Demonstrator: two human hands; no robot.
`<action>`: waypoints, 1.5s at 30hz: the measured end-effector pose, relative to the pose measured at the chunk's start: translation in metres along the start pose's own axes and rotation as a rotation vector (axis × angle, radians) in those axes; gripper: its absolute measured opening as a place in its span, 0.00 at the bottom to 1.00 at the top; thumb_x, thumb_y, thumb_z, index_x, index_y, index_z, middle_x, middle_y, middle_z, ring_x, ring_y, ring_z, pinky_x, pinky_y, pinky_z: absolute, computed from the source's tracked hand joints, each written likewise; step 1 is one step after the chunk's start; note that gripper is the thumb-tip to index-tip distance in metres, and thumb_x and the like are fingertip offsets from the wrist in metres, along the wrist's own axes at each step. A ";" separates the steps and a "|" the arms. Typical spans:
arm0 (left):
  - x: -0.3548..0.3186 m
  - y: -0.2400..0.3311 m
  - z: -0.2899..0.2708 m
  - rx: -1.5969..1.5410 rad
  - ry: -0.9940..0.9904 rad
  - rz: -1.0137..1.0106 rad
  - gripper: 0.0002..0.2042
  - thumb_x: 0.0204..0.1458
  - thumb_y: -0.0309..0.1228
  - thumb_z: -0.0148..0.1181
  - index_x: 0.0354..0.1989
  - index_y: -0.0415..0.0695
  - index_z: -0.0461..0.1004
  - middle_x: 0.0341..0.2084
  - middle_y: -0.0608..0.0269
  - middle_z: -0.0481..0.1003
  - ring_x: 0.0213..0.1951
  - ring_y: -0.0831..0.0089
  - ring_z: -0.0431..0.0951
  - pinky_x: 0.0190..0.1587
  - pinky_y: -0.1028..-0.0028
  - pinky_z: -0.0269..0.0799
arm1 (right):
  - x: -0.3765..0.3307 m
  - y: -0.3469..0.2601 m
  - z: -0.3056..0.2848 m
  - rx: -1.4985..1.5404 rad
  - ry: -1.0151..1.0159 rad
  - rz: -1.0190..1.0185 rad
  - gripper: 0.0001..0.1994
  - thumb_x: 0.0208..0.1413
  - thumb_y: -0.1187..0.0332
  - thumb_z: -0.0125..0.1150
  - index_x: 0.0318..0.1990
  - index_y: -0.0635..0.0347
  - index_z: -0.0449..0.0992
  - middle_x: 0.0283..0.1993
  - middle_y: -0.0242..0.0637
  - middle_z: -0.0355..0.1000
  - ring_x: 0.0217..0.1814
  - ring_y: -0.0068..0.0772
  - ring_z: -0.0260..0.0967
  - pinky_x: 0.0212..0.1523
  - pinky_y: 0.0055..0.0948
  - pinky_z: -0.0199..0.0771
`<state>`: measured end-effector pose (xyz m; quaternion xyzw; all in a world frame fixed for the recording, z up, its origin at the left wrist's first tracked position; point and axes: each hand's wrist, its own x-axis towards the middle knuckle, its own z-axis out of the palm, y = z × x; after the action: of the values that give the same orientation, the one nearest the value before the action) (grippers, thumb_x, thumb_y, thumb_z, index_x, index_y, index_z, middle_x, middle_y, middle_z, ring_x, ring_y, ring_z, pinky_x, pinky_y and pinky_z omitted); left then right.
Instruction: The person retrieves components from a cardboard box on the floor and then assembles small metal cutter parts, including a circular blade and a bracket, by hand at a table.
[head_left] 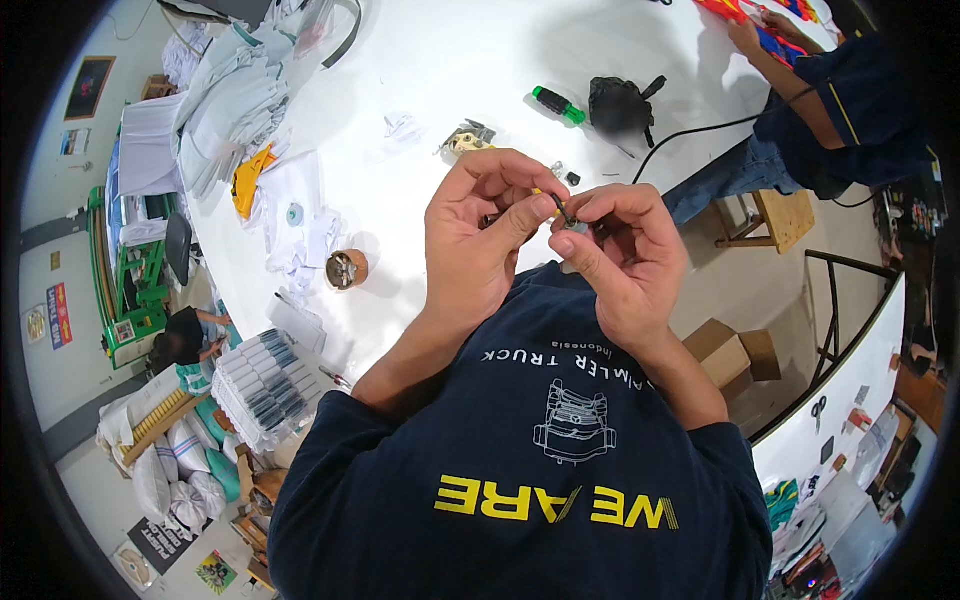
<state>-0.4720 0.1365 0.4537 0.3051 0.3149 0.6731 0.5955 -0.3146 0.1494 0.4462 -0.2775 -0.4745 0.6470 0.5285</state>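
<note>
Close together above the white table [400,60], both hands pinch at one small item. My left hand [480,225] has thumb and forefinger closed on a short dark wire-like piece [562,209]. My right hand [632,255] grips the other end, where a small pale grey part shows; the fingers hide most of it. Just beyond the fingertips lies a small black piece [572,179]. A cream and metal part [468,138] rests behind my left hand. Farther back are a green and black screwdriver [557,104] and a crumpled black bundle [617,108].
A round container of small metal bits [346,269] stands left of my arm. White garments [235,105] and yellow cloth [252,180] cover the left side. At the right, another person [830,110] handles red and blue fabric; a black cable [700,130] runs there.
</note>
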 end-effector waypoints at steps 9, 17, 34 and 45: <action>0.001 -0.002 0.001 0.144 -0.033 0.003 0.13 0.57 0.16 0.66 0.50 0.36 0.73 0.39 0.55 0.81 0.38 0.79 0.79 0.43 0.79 0.75 | 0.000 0.000 -0.002 -0.037 0.005 -0.029 0.15 0.58 0.83 0.69 0.49 0.64 0.70 0.44 0.31 0.71 0.38 0.13 0.62 0.41 0.16 0.65; 0.003 0.008 -0.008 0.267 -0.075 -0.058 0.14 0.59 0.17 0.63 0.53 0.36 0.73 0.41 0.60 0.79 0.39 0.79 0.76 0.44 0.79 0.72 | 0.001 -0.004 0.000 -0.037 0.040 0.007 0.15 0.58 0.83 0.69 0.49 0.65 0.72 0.43 0.30 0.70 0.39 0.13 0.63 0.40 0.16 0.65; 0.011 0.014 -0.006 0.666 -0.148 0.279 0.19 0.62 0.11 0.47 0.60 0.39 0.57 0.60 0.41 0.66 0.64 0.42 0.73 0.65 0.57 0.74 | 0.007 0.002 -0.009 -0.009 0.142 0.110 0.12 0.59 0.82 0.68 0.49 0.66 0.76 0.43 0.31 0.73 0.40 0.13 0.66 0.36 0.15 0.64; 0.010 0.017 -0.009 0.847 -0.244 0.306 0.16 0.57 0.08 0.55 0.52 0.36 0.64 0.60 0.44 0.66 0.63 0.48 0.75 0.62 0.62 0.80 | 0.004 0.005 -0.010 0.008 0.108 0.105 0.11 0.59 0.81 0.68 0.48 0.67 0.75 0.45 0.32 0.73 0.40 0.14 0.66 0.36 0.16 0.64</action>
<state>-0.4907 0.1445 0.4617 0.6413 0.4409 0.5245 0.3452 -0.3092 0.1567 0.4383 -0.3344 -0.4274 0.6599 0.5196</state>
